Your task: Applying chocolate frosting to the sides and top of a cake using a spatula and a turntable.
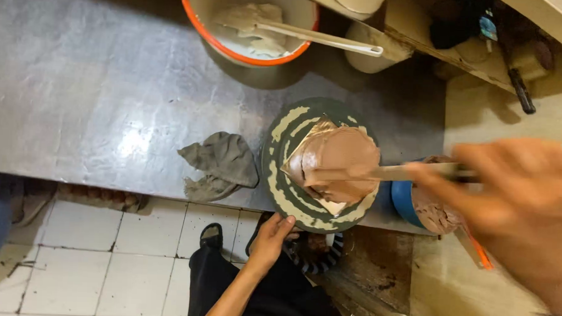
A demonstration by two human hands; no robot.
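A cake covered in brown cream (337, 163) stands on a gold board on a round dark green turntable (279, 198) smeared with pale cream. My right hand (516, 191), blurred and close to the camera, grips the handle of a long flat spatula (380, 174) whose blade lies across the cake's top. My left hand (272, 239) rests its fingers on the turntable's near edge. A blue bowl of brown cream (416, 206) sits just right of the turntable, partly hidden by my right hand.
A crumpled grey cloth (221, 162) lies on the steel counter (96, 89) left of the turntable. An orange-rimmed bowl (254, 26) with pale cream and a white spatula stands at the back. White tiled floor (103, 264) and a dark shoe show below.
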